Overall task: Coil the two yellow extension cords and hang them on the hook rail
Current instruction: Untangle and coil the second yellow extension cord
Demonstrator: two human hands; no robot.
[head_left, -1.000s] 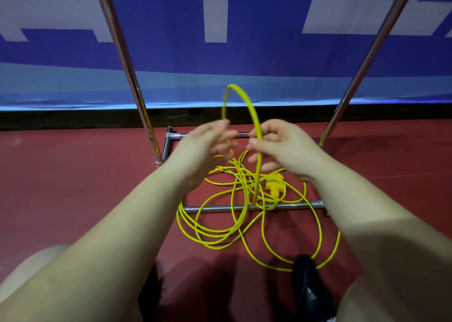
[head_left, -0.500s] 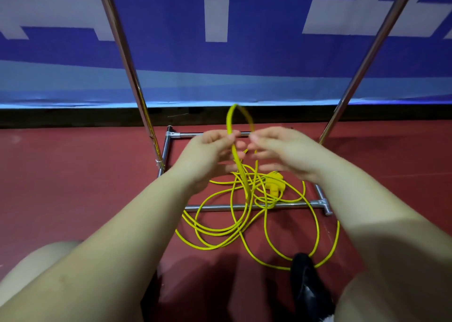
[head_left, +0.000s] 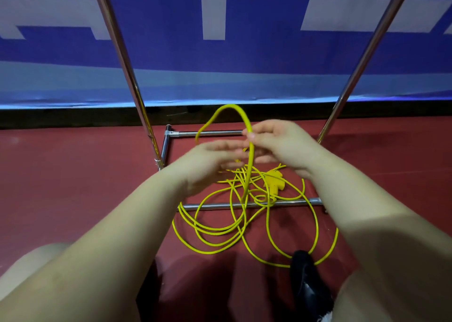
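Yellow extension cord (head_left: pixel 244 226) lies tangled on the red floor (head_left: pixel 73 187); how many cords cannot be told. The right hand (head_left: pixel 281 145) pinches one raised loop. The left hand (head_left: pixel 210 160) is blurred, grip unclear.

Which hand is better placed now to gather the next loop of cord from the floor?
Probably the left hand: its fingers look straight and free, while the right hand pinches the raised loop of yellow cord.
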